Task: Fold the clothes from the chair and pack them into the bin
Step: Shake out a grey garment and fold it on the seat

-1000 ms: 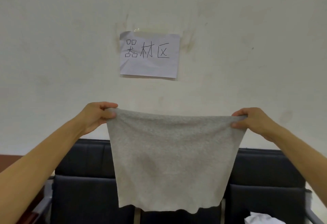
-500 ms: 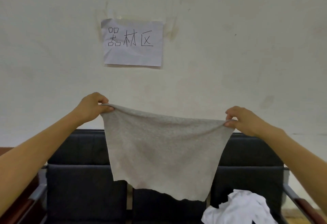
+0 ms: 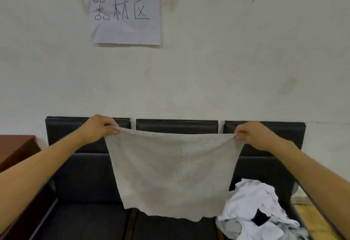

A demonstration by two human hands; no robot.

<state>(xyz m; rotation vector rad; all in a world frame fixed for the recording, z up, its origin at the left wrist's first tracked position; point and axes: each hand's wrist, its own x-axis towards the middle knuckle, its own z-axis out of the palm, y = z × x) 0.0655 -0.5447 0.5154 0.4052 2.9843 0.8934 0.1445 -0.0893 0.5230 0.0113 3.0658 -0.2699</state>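
Seating first: I see the black chair (image 3: 91,179) along the far wall; the grey cloth (image 3: 170,175) hangs spread before it, my left hand (image 3: 98,129) pinching its top left corner, my right hand (image 3: 250,135) its top right; white clothes (image 3: 253,209) lie heaped on the right seat.

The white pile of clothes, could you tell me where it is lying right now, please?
In the head view the white pile of clothes lies at lower right on the black chair's right-hand seat, just below and right of the hanging grey cloth.
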